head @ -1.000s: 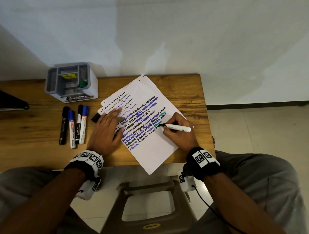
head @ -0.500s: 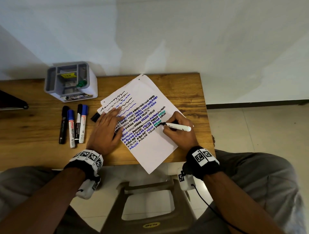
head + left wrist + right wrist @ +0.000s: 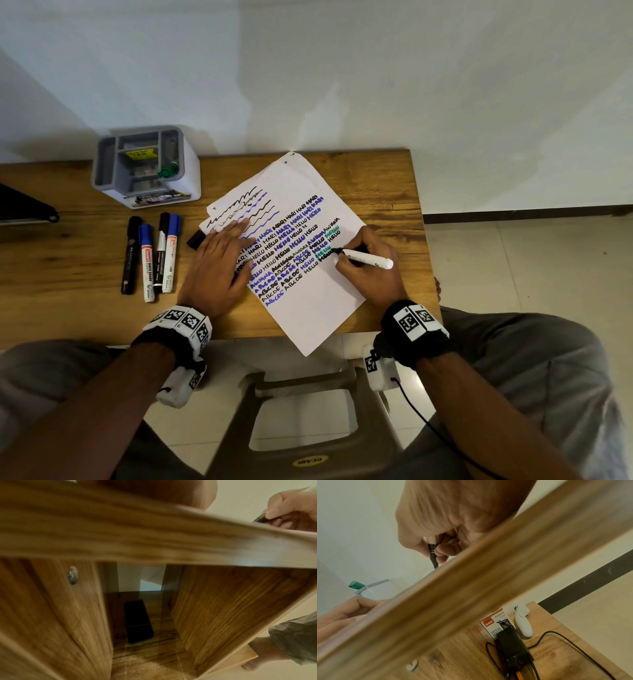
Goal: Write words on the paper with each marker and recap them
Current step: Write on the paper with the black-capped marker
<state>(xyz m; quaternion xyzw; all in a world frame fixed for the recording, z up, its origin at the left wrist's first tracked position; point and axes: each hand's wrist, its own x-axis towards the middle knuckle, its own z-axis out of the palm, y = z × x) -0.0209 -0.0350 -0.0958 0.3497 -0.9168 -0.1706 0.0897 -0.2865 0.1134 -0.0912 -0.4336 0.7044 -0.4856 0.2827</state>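
- Since a second ago, little has shifted: the right hand (image 3: 368, 265) has kept its place at the right end of the written rows, and the left hand (image 3: 219, 270) still lies flat on the sheet.
- That right hand pinches a white marker (image 3: 368, 257) between thumb and fingers, the dark tip touching the paper (image 3: 308, 308) beside the last black "HELLO", the barrel pointing out to the right.
- From the right wrist view, the fingers (image 3: 441, 551) curl round the dark front part of the marker, just above the desk edge.
- Spread and pressed palm down, the left hand covers the left ends of the written rows, its fingers reaching toward the wavy lines at the top.
- Rows of words in black, blue and teal fill the middle of the paper, which lies askew on the wooden desk (image 3: 68, 274) with its near corner hanging over the front edge.
- Four capped markers (image 3: 150, 258) lie side by side left of the left hand, and a loose black cap (image 3: 196, 239) sits just beside that hand's fingers.
- At the back left stands a grey and white organiser (image 3: 185, 178) with a green marker (image 3: 167, 172) in it.
- Behind the desk is a pale wall; to the right, a tiled floor; below the desk edge, a grey plastic stool (image 3: 301, 428).
- Under the desktop, the left wrist view shows a dark phone (image 3: 138, 622) on a lower shelf.
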